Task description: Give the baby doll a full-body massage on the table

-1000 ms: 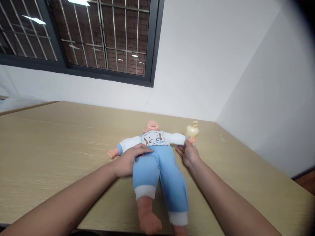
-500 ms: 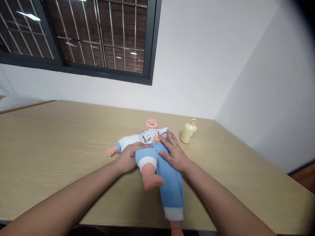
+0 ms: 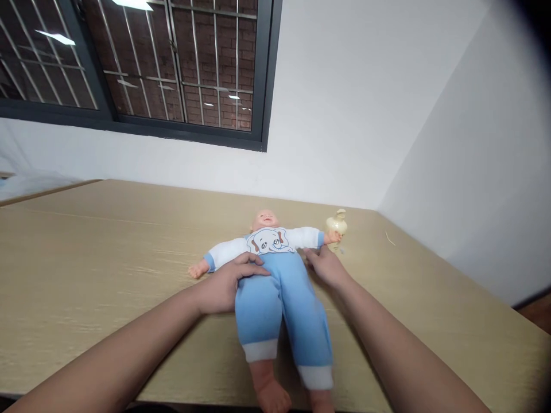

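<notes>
A baby doll (image 3: 275, 269) in a white top with an elephant print and light blue trousers lies on its back, head away from me and feet toward me. My left hand (image 3: 228, 281) grips the doll's hip from the left, fingers curved over the top of the trousers. On the other side, my right hand (image 3: 328, 267) is beside the doll's waist, just under its outstretched arm. That arm hides most of the right fingers, so I cannot tell whether they hold anything. The doll's arms are spread to both sides and both legs point toward me.
A cream pump bottle (image 3: 336, 223) stands behind the doll's right-side hand, partly covered by it. A thin pale strand (image 3: 390, 238) lies farther right on the wooden table (image 3: 129, 246). White walls and a barred window (image 3: 181, 69) are behind.
The doll's raised leg has come down and stretched toward me. Its arm on the right swung from the chest out to the side. My right hand moved off the doll's front to its side.
</notes>
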{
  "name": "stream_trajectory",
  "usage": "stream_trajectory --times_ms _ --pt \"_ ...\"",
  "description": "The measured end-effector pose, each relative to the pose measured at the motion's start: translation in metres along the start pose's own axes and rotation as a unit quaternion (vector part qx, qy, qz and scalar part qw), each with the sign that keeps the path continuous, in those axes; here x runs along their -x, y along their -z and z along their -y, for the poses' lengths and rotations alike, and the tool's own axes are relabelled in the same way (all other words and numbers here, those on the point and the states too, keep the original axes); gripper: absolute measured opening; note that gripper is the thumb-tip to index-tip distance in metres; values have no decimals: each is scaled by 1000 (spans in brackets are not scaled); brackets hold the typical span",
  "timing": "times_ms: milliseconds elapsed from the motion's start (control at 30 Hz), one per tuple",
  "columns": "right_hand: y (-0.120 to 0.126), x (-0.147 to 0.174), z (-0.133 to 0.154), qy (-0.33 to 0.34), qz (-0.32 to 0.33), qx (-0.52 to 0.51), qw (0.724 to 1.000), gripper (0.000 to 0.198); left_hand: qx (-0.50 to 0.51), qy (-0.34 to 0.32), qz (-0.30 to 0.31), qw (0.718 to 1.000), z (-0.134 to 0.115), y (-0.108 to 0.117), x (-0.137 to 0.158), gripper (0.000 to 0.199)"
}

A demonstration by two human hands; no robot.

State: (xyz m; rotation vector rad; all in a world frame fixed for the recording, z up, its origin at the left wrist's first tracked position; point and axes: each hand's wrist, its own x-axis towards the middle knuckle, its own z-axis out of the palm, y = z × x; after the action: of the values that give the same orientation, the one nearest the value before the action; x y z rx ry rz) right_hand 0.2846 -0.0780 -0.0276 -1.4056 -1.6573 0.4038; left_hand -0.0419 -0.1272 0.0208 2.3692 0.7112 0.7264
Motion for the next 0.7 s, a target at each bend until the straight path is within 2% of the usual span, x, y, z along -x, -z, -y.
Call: stream_trajectory --times_ms 67,133,233,300,433,500,633,700 --pt "16 3 7 -57 54 100 992 46 -22 5 6 1000 -4 -1 2 51" --pt "27 7 18 -82 125 155 976 38 -46 5 6 999 -7 -2 2 50" --pt "29 14 38 -46 199 144 968 23 -72 4 -6 997 -6 -6 2 54" --pt "22 18 50 3 212 107 971 17 -82 7 -24 996 -1 -8 2 56" --pt "5 24 69 74 217 61 971 31 -94 21 -62 993 15 -5 2 51" --pt "-4 26 72 110 218 62 968 44 -103 42 -75 991 24 1 4 50" --pt "-19 35 68 161 185 130 961 84 -113 80 -86 987 39 9 5 53" --pt "-25 40 64 177 183 175 951 92 -108 82 -86 987 44 9 5 54"
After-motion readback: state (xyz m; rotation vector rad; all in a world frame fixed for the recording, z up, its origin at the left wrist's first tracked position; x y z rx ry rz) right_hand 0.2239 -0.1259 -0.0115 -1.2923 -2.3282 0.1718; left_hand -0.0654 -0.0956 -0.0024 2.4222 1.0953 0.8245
